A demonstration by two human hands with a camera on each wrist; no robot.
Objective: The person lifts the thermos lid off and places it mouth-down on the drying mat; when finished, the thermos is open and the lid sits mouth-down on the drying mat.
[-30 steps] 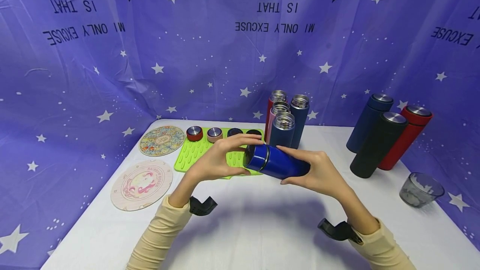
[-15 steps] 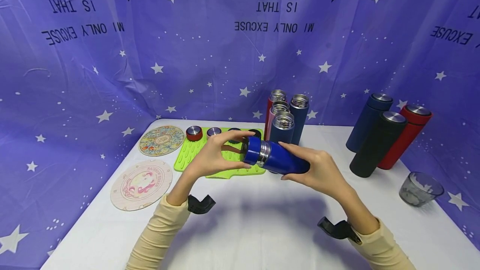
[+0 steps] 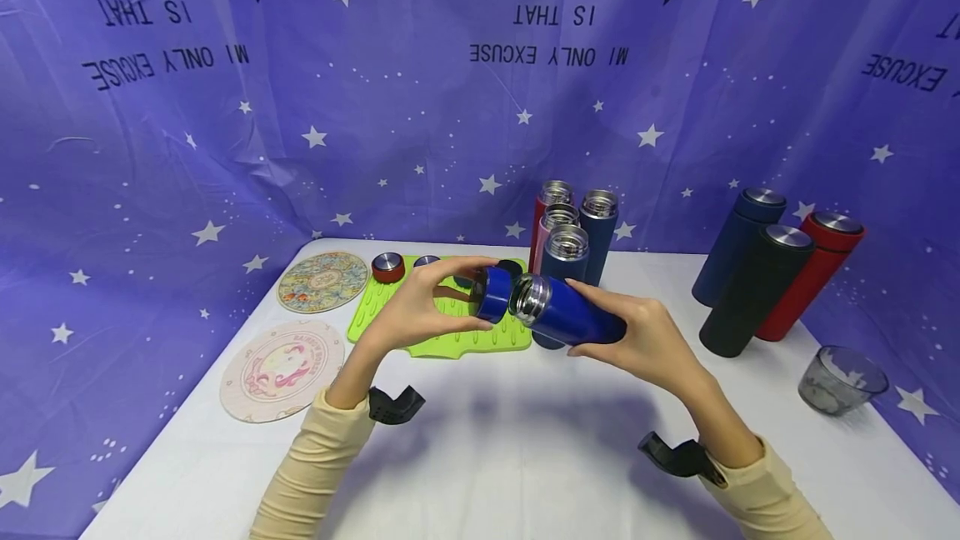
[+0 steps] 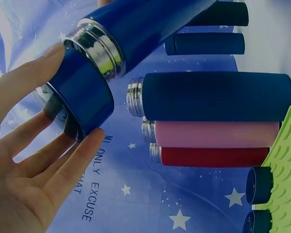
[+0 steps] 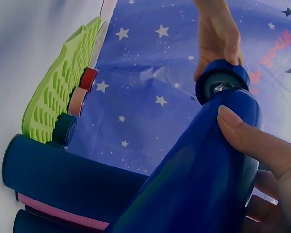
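My left hand [image 3: 420, 307] pinches a blue bottle lid [image 3: 495, 294] between thumb and fingers, just off the bottle's mouth. In the left wrist view the lid [image 4: 82, 92] tilts beside the bare steel neck [image 4: 98, 48]. My right hand [image 3: 641, 340] grips the body of the glossy blue thermos bottle [image 3: 577, 313], which lies tilted in the air with its mouth toward the lid. In the right wrist view my thumb lies along the bottle [image 5: 194, 170], and the lid's hollow underside faces the neck.
Several lidless bottles [image 3: 566, 257] stand behind my hands. A green mat [image 3: 480, 340] bears several lids, among them a red lid [image 3: 387, 267]. Lidded bottles, including a black one [image 3: 753, 294], and a glass [image 3: 840, 380] stand right. Two round mats, one pink [image 3: 283, 369], lie left.
The lid has come off the blue bottle: first its steel neck came into sight, then a gap opened. My left hand has moved slightly left with the lid; my right hand has barely moved.
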